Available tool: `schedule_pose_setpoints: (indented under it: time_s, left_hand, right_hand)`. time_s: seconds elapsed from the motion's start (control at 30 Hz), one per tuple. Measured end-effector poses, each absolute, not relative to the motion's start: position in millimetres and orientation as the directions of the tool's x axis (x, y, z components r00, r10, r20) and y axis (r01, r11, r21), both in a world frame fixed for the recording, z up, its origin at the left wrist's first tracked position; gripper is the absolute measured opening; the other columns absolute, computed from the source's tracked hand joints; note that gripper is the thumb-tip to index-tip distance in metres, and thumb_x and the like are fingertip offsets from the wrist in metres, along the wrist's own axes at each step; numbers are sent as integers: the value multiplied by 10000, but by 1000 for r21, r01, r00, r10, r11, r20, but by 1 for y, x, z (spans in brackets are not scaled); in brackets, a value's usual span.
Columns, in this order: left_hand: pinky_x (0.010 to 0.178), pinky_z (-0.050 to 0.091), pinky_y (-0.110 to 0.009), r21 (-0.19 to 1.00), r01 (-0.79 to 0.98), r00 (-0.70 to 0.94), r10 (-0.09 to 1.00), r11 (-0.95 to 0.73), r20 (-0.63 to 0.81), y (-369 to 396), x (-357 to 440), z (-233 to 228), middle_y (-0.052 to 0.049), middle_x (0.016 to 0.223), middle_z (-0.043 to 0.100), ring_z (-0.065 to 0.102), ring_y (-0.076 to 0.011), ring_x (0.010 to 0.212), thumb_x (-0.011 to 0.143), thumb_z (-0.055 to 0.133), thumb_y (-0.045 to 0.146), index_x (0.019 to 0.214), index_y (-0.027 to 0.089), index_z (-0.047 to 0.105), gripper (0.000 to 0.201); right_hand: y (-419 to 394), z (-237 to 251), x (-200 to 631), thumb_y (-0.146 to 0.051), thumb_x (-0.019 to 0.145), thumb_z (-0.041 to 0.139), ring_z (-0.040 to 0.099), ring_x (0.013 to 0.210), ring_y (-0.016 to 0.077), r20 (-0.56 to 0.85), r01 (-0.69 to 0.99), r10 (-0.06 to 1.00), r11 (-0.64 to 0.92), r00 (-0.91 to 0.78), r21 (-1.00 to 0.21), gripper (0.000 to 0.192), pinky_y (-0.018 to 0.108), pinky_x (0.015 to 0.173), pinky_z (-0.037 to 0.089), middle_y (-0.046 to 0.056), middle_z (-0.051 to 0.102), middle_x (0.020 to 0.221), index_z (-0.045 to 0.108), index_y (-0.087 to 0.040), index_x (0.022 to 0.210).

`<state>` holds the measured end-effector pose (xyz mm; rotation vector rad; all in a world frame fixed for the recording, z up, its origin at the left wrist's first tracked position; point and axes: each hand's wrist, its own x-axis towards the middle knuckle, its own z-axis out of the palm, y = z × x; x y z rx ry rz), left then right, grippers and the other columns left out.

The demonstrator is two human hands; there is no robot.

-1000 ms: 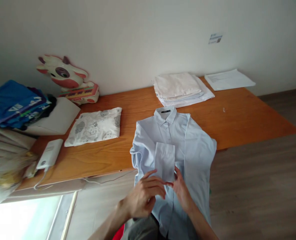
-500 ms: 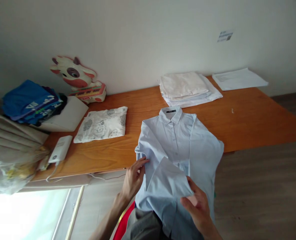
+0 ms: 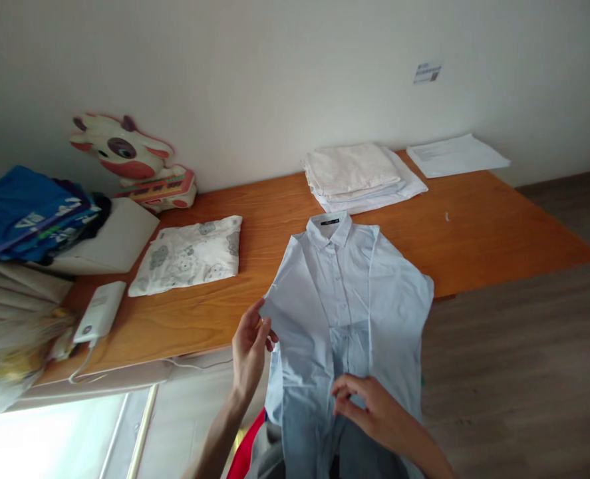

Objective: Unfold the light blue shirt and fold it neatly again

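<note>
Shirt (image 3: 347, 293) lies collar-up on the tabletop (image 3: 215, 313), hem hanging off toward the person. Since a moment ago its sleeve has been unfolded flat; left hand (image 3: 249, 349) fingers pinch the fabric's left edge, right hand (image 3: 372, 409) fingers pinch the front.

Shirt hem (image 3: 324, 459) below frame edge

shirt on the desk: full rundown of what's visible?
The shirt is pale blue, thin woven fabric by the look, with a collar, dark neck label and buttoned placket. It lies front up, collar toward the wall, upper part on the wooden desk, lower part hanging over the near edge. The sides are folded inward. The left hand grips its left fold; the right hand pinches the front near the hem.
</note>
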<state>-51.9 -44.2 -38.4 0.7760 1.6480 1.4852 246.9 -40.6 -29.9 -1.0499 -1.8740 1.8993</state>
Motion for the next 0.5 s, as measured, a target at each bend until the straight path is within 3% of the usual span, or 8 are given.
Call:
schedule_pose_setpoints:
  time_s: [0.1,0.2,0.33,0.4,0.5]
  left_hand:
    - [599,502,-229,977,171,-562,827,125,-8,-51,-51,-45,53,752,566,608,-113,623,985,778,455,1477,249,681,542]
    - [658,540,-256,930,315,-568,823,188,27,-52,-57,-47,0,845,682,642,-142,701,1001,751,470,1410,242,744,469]
    - [960,606,-363,876,461,-585,791,141,181,-46,-63,-39,-99,1218,787,738,-250,1094,1007,739,458,1276,261,815,342]
    - [1094,572,-414,891,447,-576,789,82,216,-41,-62,-37,-123,1353,764,704,-294,1291,1003,748,453,1260,259,815,330]
    - [1016,600,-386,958,284,-622,769,44,149,-35,-58,-42,-122,1259,801,755,-279,1185,991,764,470,1240,230,795,347]
  right_hand:
    - [-19,-24,225,-494,1107,590,789,966,241,-198,197,772,-95,-604,-976,283,339,887,555,32,832,979,769,-275,1106]
    - [16,-14,199,-469,1120,566,766,1093,247,-29,158,857,61,-514,-986,273,369,986,560,56,818,1109,754,-271,1117]
    - [85,-9,154,-395,1110,566,710,1252,247,248,174,874,345,-418,-922,244,400,1134,522,95,761,1314,698,-251,1256]
    - [126,-11,130,-356,1110,554,726,1209,223,221,293,888,354,-404,-888,294,363,1095,541,123,743,1357,644,-208,1348]
    - [177,-17,103,-345,1131,516,749,1147,216,52,524,904,292,-424,-800,356,333,1034,545,142,773,1305,614,-158,1417]
